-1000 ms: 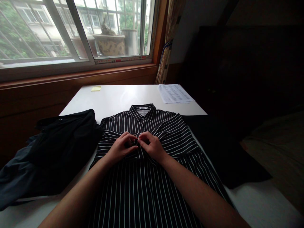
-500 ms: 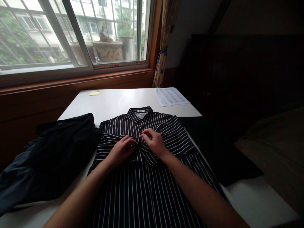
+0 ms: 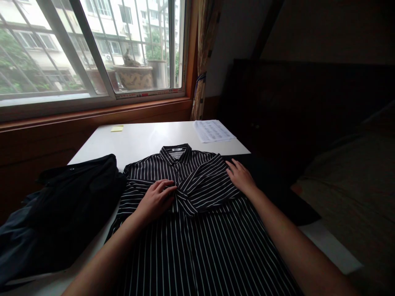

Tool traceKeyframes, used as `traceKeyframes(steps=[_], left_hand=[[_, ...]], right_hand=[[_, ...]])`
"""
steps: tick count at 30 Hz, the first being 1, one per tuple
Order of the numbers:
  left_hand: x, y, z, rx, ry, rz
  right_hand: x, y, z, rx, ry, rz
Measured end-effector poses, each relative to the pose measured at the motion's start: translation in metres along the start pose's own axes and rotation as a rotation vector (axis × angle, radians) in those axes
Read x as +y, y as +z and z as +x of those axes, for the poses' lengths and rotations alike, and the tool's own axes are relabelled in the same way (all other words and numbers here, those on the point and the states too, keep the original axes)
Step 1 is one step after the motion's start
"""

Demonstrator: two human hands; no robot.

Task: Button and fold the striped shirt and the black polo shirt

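While left hand point(image 3: 156, 200) touches striped shirt point(image 3: 188, 246), collar label point(image 3: 177, 149) unreadable

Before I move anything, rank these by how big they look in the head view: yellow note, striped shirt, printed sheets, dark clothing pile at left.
Largest to smallest:
1. Striped shirt
2. Dark clothing pile, cut off by the picture's left edge
3. Printed sheets
4. Yellow note

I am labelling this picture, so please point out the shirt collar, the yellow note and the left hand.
Shirt collar point(image 3: 166, 156): head view, left flap.
Yellow note point(image 3: 117, 128): head view, middle.
Left hand point(image 3: 156, 199): head view, back.
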State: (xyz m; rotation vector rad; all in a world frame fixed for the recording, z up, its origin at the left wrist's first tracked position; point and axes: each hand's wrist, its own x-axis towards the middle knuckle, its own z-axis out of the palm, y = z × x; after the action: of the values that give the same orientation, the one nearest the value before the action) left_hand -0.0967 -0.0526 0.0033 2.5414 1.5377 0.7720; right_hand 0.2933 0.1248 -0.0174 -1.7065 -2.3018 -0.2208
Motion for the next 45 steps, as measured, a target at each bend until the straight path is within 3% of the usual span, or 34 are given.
traceKeyframes(steps=[7,19,25,29,32,36,40,45], left_hand=[[0.006,0.005,0.001,-0.082,-0.003,0.107],[0.021,0.022,0.022,-0.110,-0.013,0.143],[0.014,0.014,0.016,-0.149,0.000,0.150],[0.005,0.000,-0.002,-0.187,-0.021,0.178],[-0.007,-0.020,-0.014,-0.216,-0.059,0.216],[-0.034,-0.066,-0.040,-0.085,-0.191,0.395],[-0.062,-0.103,-0.084,0.021,-0.417,0.663],[-0.079,-0.109,-0.115,-0.003,-0.523,0.757]], right_hand=[[0.007,0.010,0.004,-0.004,-0.011,-0.038],[0.035,0.026,0.018,-0.003,0.018,-0.029],[0.036,0.026,0.017,0.013,0.004,-0.031],[0.035,0.025,0.017,0.019,0.004,-0.034],[0.035,0.025,0.017,0.016,0.005,-0.043],[0.034,0.025,0.017,0.016,0.010,-0.038],[0.031,0.023,0.017,0.014,0.026,-0.023],[0.029,0.021,0.017,0.002,0.018,-0.048]])
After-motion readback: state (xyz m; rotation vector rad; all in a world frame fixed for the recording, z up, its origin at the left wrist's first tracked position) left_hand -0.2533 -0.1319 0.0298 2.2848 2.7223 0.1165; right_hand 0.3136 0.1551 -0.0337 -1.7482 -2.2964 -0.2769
